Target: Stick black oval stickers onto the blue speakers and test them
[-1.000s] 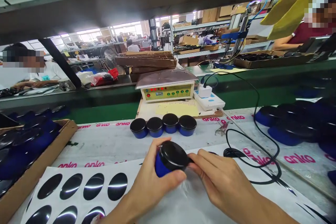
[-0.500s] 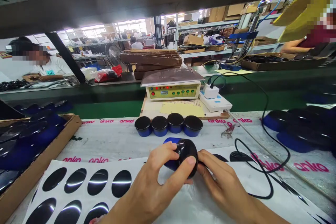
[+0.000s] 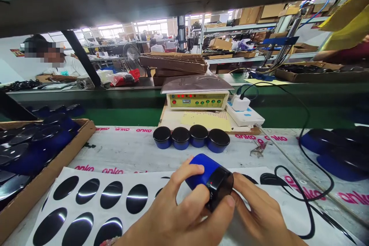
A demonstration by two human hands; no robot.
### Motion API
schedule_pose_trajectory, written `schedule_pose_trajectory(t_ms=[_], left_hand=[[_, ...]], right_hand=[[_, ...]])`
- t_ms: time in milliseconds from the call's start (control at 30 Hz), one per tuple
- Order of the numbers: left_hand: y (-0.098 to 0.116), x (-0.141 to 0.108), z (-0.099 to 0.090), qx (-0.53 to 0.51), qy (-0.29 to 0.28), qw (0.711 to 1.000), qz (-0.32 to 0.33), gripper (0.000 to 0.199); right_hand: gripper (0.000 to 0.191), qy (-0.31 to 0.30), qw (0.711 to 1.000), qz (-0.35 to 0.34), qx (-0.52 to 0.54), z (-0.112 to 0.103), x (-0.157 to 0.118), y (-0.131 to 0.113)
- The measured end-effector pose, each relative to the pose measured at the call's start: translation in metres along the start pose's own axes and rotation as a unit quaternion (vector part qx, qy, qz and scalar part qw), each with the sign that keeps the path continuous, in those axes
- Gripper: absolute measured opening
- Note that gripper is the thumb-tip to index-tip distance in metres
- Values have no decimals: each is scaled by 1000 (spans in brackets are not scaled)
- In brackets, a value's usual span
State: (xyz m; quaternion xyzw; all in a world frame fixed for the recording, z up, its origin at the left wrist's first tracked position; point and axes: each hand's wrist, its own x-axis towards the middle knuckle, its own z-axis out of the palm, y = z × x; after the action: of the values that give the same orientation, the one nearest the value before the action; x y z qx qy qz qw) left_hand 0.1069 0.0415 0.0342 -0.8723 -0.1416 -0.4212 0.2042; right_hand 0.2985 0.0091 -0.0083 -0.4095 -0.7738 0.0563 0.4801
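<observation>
In the head view, my left hand (image 3: 184, 207) grips a blue and black round device (image 3: 206, 173), tilted on its side, fingers wrapped over its body. The black section has "OFF" lettering and a small red mark. My right hand (image 3: 256, 207) is closed, fingertips pinched against the device's right side. A black cable (image 3: 311, 215) runs from the white adapter and passes behind my right hand; its end is hidden by the fingers. Beyond my hands stands a row of several similar devices (image 3: 180, 137), black tops up. Below lies a white sheet (image 3: 155, 180) with glossy black ovals (image 3: 137, 198).
A cardboard box (image 3: 83, 130) of blue-black devices stands at left; more devices (image 3: 343, 157) sit at right. A yellow instrument (image 3: 198, 100) is at the back, beside a white power strip (image 3: 245, 115). A dark beam (image 3: 173, 4) crosses overhead. Another person (image 3: 69, 65) sits far left.
My left hand has turned the device, so more of its blue body and the "OFF" lettering show. Both hands sit slightly farther right, and the whole view has shifted a little.
</observation>
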Motion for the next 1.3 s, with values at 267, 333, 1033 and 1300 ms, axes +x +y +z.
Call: schedule_pose_trajectory(t_ms=[267,333,1033,1300], left_hand=[[-8,-12,4,-68,-9,997,-43,25],[-10,-14,9,-130,14,986,-101,37],[-16,-10,25,-137,-116,939,-294,53],[-46,-16,34,-84,-143,945,-283,51]], right_hand=[[28,-23,999,-21,-21,-1,-2,7],[22,-35,999,-25,-26,-3,-1,8],[26,-75,948,-82,-297,-30,14,3],[23,-218,967,-119,-56,-44,14,-19]])
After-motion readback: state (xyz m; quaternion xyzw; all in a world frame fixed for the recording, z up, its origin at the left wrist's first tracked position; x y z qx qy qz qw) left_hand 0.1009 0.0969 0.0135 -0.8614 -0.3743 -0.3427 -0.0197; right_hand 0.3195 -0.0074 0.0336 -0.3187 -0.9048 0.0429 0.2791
